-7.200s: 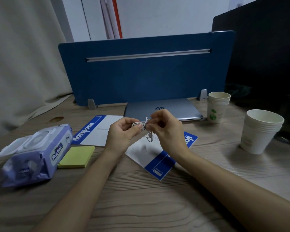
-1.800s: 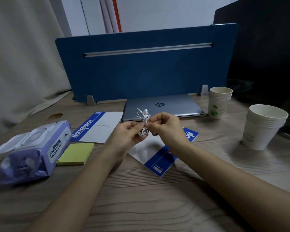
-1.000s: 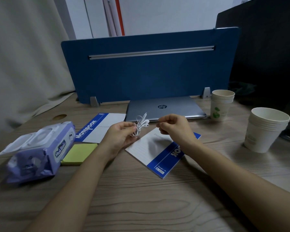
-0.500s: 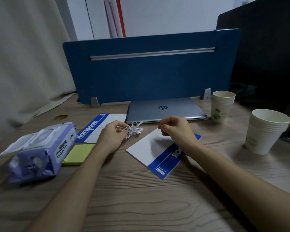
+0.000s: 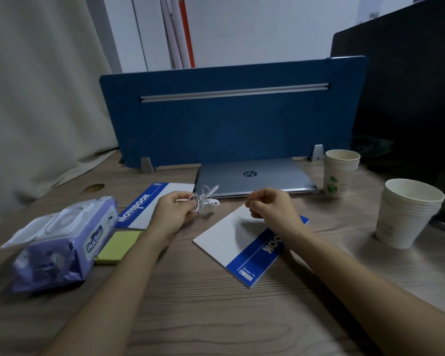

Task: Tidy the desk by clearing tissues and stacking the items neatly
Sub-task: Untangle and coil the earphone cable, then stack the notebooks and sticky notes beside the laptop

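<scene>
Earphones (image 5: 205, 200), bundled, sit pinched in the left hand (image 5: 174, 213); "Notebook" pad (image 5: 152, 205) lies just behind it, "HuiBaiLi" wipes (image 5: 62, 249) further left. Right hand (image 5: 271, 210) hovers curled, holding nothing, above the second notebook (image 5: 242, 249).

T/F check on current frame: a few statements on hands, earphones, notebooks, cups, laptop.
1. The left hand holds the coiled white earphones. True.
2. The right hand grips a paper cup. False: its fingers are curled and hold nothing, above the angled notebook.
3. The laptop is open. False: its lid is closed.
4. Two paper cup stacks stand to the right. True.
5. The yellow sticky notes lie on the laptop. False: they lie on the desk beside the wet wipes pack.
</scene>
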Demonstrator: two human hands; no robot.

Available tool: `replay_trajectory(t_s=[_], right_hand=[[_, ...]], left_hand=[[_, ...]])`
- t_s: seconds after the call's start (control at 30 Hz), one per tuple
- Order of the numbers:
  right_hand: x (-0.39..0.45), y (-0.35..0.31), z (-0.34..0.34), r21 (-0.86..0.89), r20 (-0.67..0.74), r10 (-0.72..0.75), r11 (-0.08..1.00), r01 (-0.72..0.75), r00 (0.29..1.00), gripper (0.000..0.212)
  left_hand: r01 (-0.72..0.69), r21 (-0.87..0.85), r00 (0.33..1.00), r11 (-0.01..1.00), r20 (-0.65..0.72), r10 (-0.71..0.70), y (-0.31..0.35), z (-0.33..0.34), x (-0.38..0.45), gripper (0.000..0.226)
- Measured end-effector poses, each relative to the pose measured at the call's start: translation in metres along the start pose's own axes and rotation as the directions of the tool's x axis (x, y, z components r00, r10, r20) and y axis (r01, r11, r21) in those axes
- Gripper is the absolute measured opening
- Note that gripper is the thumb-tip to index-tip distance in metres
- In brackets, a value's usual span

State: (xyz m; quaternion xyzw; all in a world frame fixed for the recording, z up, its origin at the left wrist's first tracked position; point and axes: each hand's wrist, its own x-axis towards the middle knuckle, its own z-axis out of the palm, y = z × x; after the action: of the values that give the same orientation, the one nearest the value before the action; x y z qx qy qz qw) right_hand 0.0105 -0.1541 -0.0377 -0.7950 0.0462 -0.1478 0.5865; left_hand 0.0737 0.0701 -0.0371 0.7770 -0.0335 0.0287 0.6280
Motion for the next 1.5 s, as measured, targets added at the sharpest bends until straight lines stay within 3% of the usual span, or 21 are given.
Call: replay_trajectory(t_s=[0.27,0.47,0.63,0.9,1.07,1.23,1.33,1.43,1.5], right_hand=[[0.004,0.006,0.002,-0.019,0.016,0.007,1.000,-0.006,1.000,0.012],[0.005,0.010,0.006,-0.039,0.022,-0.026,0.999,0.027,0.999,0.014],[0.006,0.012,0.008,-0.061,0.025,-0.040,0.997,0.041,0.999,0.016],[0.007,0.011,0.007,-0.050,0.009,-0.033,0.998,0.034,0.999,0.013],[0.008,0.010,0.001,-0.093,-0.013,-0.034,0.995,0.033,0.999,0.013],[0.013,0.010,-0.016,-0.371,-0.083,-0.095,0.927,0.058,0.992,0.014],[0.013,0.011,-0.029,-0.559,-0.073,-0.027,0.829,-0.019,0.997,0.025],[0.012,0.010,-0.038,-0.740,-0.045,0.086,0.667,-0.091,0.995,0.044],[0.010,0.007,-0.042,-0.790,-0.028,0.136,0.604,-0.106,0.990,0.057]], left_hand=[[-0.040,-0.072,0.999,0.997,0.023,0.041,0.017,0.038,0.054,0.018],[-0.103,0.187,0.994,0.977,0.051,0.095,0.010,0.058,0.085,0.014],[-0.203,0.506,0.976,0.838,0.037,0.214,0.010,0.054,0.088,0.012],[-0.159,0.574,0.986,0.803,0.045,0.163,0.008,0.040,0.082,0.038],[-0.172,0.649,0.975,0.741,0.004,0.222,0.005,0.025,0.054,0.042],[-0.271,0.636,0.954,0.723,0.078,0.290,0.001,0.011,0.015,0.029],[-0.311,0.610,0.950,0.729,0.209,0.231,0.001,0.010,-0.011,0.029],[-0.291,0.638,0.945,0.713,0.307,0.112,0.001,0.019,-0.029,0.054],[-0.288,0.715,0.944,0.637,0.322,0.065,0.006,0.026,-0.039,0.069]])
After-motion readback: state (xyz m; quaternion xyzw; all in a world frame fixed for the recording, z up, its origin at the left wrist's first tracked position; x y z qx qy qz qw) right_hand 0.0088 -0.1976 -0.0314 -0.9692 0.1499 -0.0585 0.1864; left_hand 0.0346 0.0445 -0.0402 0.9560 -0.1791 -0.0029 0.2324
